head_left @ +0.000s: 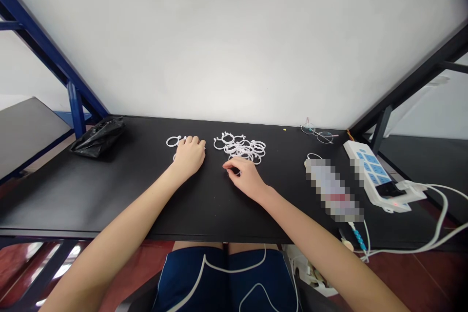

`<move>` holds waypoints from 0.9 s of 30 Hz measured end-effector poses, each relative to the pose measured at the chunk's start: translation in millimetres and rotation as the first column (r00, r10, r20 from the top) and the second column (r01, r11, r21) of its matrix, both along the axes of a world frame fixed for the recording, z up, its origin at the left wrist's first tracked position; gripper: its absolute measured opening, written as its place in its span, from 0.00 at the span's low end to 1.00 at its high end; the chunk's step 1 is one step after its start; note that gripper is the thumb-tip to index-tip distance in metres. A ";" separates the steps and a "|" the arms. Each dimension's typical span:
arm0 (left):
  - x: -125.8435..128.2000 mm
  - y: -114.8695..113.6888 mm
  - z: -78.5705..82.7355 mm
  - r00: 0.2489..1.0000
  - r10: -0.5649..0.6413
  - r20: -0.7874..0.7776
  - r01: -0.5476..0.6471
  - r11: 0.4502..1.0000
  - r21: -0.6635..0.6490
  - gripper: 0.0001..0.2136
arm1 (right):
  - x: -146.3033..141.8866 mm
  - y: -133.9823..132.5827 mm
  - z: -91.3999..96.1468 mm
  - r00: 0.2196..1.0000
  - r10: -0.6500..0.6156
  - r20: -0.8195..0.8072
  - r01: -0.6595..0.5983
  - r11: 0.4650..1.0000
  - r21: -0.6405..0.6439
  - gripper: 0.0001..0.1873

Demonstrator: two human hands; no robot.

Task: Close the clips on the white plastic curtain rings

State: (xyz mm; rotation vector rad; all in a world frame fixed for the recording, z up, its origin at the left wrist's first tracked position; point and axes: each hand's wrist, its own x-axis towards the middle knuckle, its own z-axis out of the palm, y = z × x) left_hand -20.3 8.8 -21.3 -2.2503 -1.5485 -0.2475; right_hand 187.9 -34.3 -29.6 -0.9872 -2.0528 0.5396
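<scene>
My left hand [190, 156] is palm down on the black desk, fingers bent together and their tips hidden. White plastic rings stick out around it, one ring [172, 142] lying just left of its fingers; what is under the palm cannot be seen. My right hand [246, 176] is at the near edge of a tangled pile of white open rings [239, 147] with small knobbed ends. Its thumb and forefinger are pinched together, and part of a white ring [234, 172] shows in the curve of those fingers.
A crumpled black plastic bag [98, 137] lies at the far left of the desk [204, 204]. Eyeglasses [324, 137] are at the back right. Farther right sit a blurred phone-like object [333, 190] with a cable and a white power strip [376, 175] with a plugged-in charger.
</scene>
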 end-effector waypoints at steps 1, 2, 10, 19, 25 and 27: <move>0.4 0.1 -0.3 1.000 -0.006 -0.002 0.006 1.000 0.011 0.10 | 0.0 0.0 0.1 1.000 -0.008 0.002 0.008 1.000 0.006 0.12; 0.8 0.3 -0.3 1.000 -0.012 0.001 0.012 1.000 0.017 0.10 | 0.0 0.1 0.4 1.000 -0.017 0.004 0.017 1.000 0.017 0.12; 6.9 0.3 6.8 0.940 -0.235 0.248 0.247 0.969 -0.019 0.11 | -0.4 -0.7 6.3 0.996 -0.034 0.080 0.030 0.998 0.047 0.06; 18.2 -4.9 -7.8 0.837 -0.356 0.415 0.434 0.895 -0.106 0.23 | -1.7 -0.5 5.2 0.994 -0.007 0.108 0.005 1.000 0.020 0.11; 15.7 -1.7 -11.7 0.830 -0.382 0.406 0.467 0.874 -0.133 0.18 | -1.5 0.0 4.6 0.994 -0.017 0.110 0.013 0.999 0.040 0.11; 15.7 -1.8 -10.5 0.822 -0.391 0.415 0.479 0.868 -0.131 0.19 | -1.5 0.1 4.4 0.994 -0.022 0.107 0.017 0.999 0.051 0.12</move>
